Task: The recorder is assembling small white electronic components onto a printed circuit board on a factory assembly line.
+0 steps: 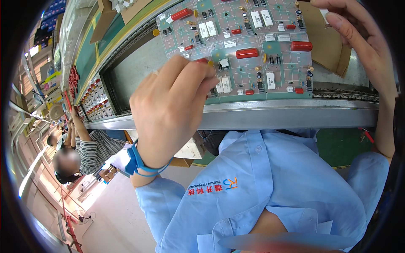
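Observation:
A panel of pale green circuit boards (242,78) lies on the conveyor in front of me. It carries red capacitors (247,53), white block-shaped components (270,80) and small black parts. My left hand (168,101), with a blue wrist strap (141,163), is over the panel's near left part. Its fingers are pinched beside a pair of white blocks; whatever is between the fingertips is hidden. At the upper right, my right hand (356,31) pinches a small white component (325,16) between thumb and fingers, above a cardboard box.
The metal conveyor rail (291,114) runs between me and the panel. A brown cardboard box (331,52) sits at the right, and an open carton (103,21) with white parts at the far left. More populated boards (96,101) and a person in a striped shirt (101,147) are leftward.

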### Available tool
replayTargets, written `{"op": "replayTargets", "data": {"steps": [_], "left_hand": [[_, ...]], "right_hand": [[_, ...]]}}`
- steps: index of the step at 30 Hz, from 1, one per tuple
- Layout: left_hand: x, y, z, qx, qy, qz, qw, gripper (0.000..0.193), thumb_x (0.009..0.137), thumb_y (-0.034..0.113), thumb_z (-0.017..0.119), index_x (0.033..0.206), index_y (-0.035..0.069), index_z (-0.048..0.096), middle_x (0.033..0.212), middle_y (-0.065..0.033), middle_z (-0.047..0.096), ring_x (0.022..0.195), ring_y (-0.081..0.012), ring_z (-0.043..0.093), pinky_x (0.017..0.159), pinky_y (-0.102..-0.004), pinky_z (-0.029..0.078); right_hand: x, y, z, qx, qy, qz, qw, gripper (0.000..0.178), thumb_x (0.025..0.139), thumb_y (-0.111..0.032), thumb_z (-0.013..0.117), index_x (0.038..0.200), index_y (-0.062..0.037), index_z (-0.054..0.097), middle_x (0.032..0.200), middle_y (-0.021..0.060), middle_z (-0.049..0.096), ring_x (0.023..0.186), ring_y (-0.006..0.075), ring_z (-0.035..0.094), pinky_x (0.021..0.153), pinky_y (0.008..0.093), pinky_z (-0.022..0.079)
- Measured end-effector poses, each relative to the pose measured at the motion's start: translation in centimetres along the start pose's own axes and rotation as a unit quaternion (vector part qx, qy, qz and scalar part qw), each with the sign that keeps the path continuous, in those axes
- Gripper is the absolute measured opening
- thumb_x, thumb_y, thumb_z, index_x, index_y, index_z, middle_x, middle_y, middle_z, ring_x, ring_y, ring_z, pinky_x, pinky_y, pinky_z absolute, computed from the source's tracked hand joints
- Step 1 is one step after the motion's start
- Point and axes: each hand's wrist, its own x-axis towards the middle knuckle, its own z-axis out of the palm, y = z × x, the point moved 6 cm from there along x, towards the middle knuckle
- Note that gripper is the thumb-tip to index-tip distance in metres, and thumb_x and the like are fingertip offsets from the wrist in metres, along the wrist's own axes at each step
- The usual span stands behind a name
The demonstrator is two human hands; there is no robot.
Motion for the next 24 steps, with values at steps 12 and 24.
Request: {"op": "replayTargets", "data": {"steps": [12, 24], "left_hand": [[-0.7, -5.5, 2.7, -0.043, -0.045, 0.009, 0.998, 0.018, 0.079, 0.016, 0.079, 0.09, 0.007, 0.068, 0.086, -0.004, 0.063, 0.071, -0.0223, 0.066, 0.061, -0.034, 0.049], [-1.6, -9.1, 1.5, -0.414, 0.074, -0.092, 0.902, 0.016, 0.101, 0.006, 0.06, 0.113, -0.002, 0.06, 0.097, -0.0026, 0.063, 0.075, -0.0066, 0.053, 0.069, -0.0214, 0.044]], "right_hand": [[8.3, -24.7, 18.7, -0.066, -0.03, -0.014, 0.997, 0.031, 0.082, 0.002, 0.069, 0.112, -0.0003, 0.066, 0.092, 0.0038, 0.066, 0.069, 0.0069, 0.057, 0.061, 0.0211, 0.043], [8.6, -26.6, 23.0, -0.423, 0.044, -0.211, 0.88, 0.031, 0.07, -0.01, 0.08, 0.096, -0.0015, 0.067, 0.092, 0.0088, 0.061, 0.068, 0.0242, 0.063, 0.056, 0.0337, 0.049]]}}
